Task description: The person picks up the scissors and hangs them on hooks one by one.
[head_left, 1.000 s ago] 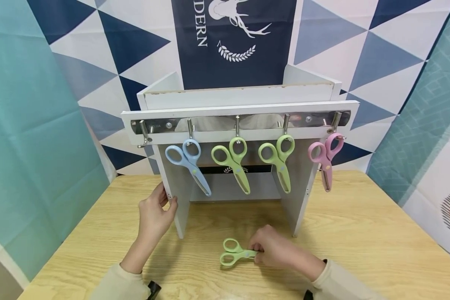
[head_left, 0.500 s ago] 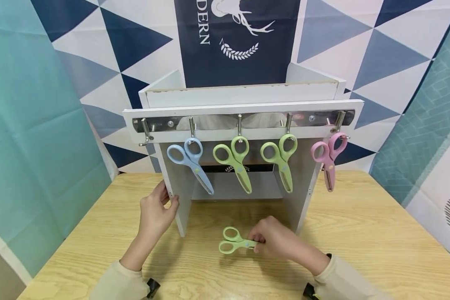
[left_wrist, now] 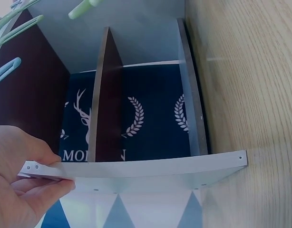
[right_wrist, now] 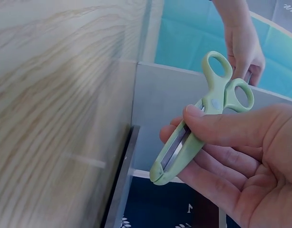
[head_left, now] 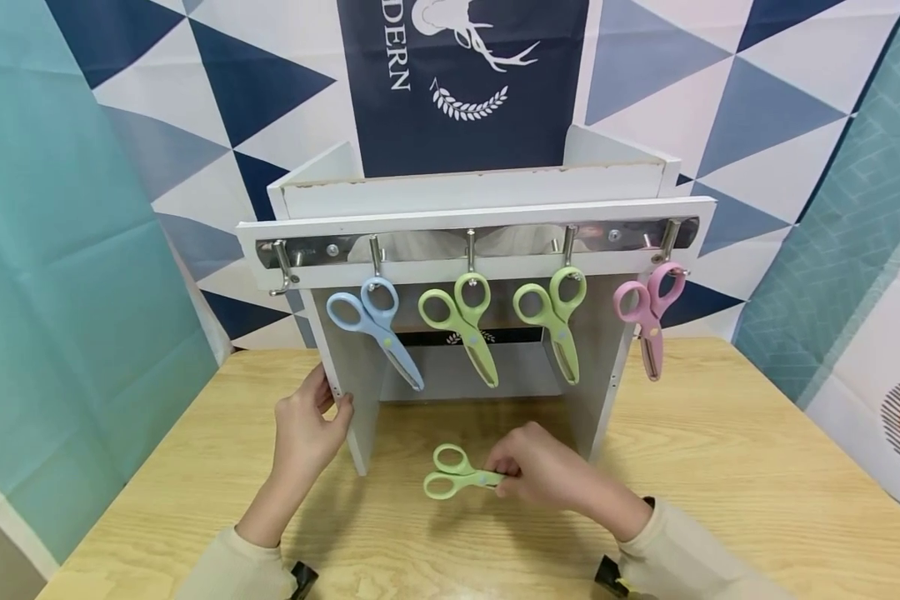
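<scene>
My right hand (head_left: 536, 468) pinches a pair of green scissors (head_left: 453, 475) by the blade end, with the finger loops pointing left. In the right wrist view the thumb presses the green scissors (right_wrist: 213, 102) against the fingers. My left hand (head_left: 307, 429) grips the front edge of the left side panel (head_left: 348, 375) of a white shelf unit, thumb on one face and fingers on the other. On the hook rail (head_left: 450, 243) above hang blue scissors (head_left: 378, 325), two green pairs, one at the middle hook (head_left: 471, 250), and pink scissors (head_left: 650, 317).
The leftmost hook (head_left: 282, 268) carries nothing. The shelf unit stands on a wooden table (head_left: 720, 467) in front of a patterned cloth (head_left: 285, 67). Inside the unit, the left wrist view shows a divider board (left_wrist: 105, 99).
My right hand has lifted the green scissors up from near the tabletop and slightly to the left. The left hand keeps its grip on the side panel.
</scene>
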